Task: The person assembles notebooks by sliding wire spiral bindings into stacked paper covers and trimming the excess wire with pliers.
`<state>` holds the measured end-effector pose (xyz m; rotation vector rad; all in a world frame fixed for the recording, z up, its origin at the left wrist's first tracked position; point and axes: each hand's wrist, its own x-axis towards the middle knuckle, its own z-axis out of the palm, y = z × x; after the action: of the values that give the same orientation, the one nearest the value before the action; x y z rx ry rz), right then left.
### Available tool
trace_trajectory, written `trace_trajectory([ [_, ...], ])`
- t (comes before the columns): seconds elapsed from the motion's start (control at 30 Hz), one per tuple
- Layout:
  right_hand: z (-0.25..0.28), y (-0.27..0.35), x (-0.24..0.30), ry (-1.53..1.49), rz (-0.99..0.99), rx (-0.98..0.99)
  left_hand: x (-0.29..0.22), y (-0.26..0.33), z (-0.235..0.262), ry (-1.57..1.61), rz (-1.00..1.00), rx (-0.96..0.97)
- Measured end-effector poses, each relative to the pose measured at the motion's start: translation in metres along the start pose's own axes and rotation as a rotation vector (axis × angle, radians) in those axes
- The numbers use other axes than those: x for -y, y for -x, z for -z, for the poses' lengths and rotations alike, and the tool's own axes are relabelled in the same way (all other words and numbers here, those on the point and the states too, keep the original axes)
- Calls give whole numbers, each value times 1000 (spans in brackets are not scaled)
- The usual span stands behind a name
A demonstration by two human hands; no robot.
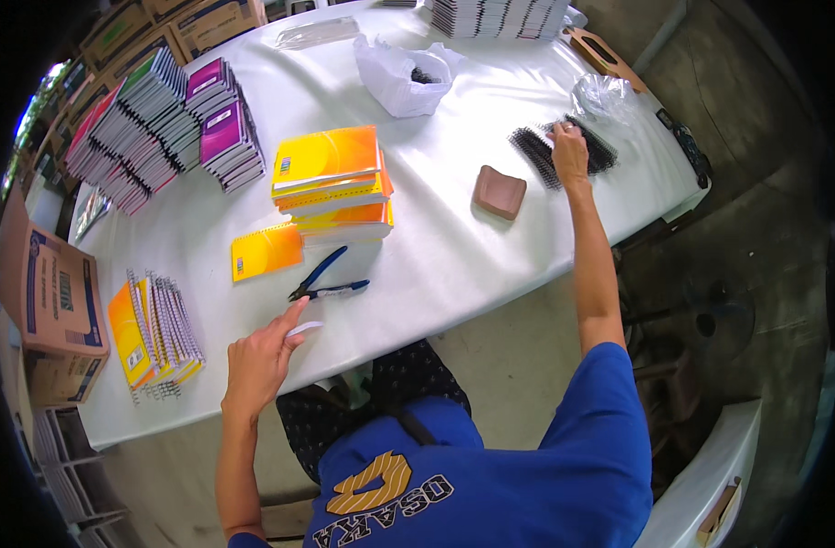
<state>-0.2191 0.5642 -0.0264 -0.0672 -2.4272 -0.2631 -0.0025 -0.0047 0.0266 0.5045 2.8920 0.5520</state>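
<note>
My left hand (264, 358) hovers by the near table edge, its index finger stretched toward blue-handled cutting pliers (323, 281). A small curved white strip (305, 327) shows at its thumb and seems held there; the other fingers are curled. At the right, my right hand (569, 146) reaches onto a pile of black spiral binding coils (597, 151), its fingertips pinched on them. A second bunch of coils lies just left of that hand. Beyond the pliers are a stack of yellow-orange notebooks (326, 155) and one spiral-bound yellow notebook (267, 253).
A brown block (500, 192) sits left of the coils. Farther back are a white plastic bag (404, 78) and clear plastic (605, 96). Purple notebooks (230, 137) and taller notebook stacks stand at left, above several coil-bound notebooks (157, 333) and a cardboard box (61, 292).
</note>
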Motion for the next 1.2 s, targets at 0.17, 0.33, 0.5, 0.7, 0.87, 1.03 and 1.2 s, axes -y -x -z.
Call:
trace_trajectory([
  [0.17, 127, -1, 117, -584, -5, -103, 12, 9, 3, -81, 86, 88],
  [0.33, 216, 87, 265, -1431, 301, 451, 21, 2, -4, -204, 39, -8],
  [0.5, 204, 108, 324, -1485, 232, 677, 22, 0, -10, -176, -66, -117],
  [0.7, 188, 108, 330, -1518, 420, 710, 29, 4, -18, -164, -113, -213],
  [0.87, 176, 96, 326, -1524, 464, 1050, 32, 4, -21, -166, -146, -219],
  [1.03, 186, 92, 331, -1410, 713, 650, 29, 3, -18, -188, -146, -227],
  [1.2, 202, 100, 335, -1287, 575, 803, 19, 5, -13, -31, -74, -189],
])
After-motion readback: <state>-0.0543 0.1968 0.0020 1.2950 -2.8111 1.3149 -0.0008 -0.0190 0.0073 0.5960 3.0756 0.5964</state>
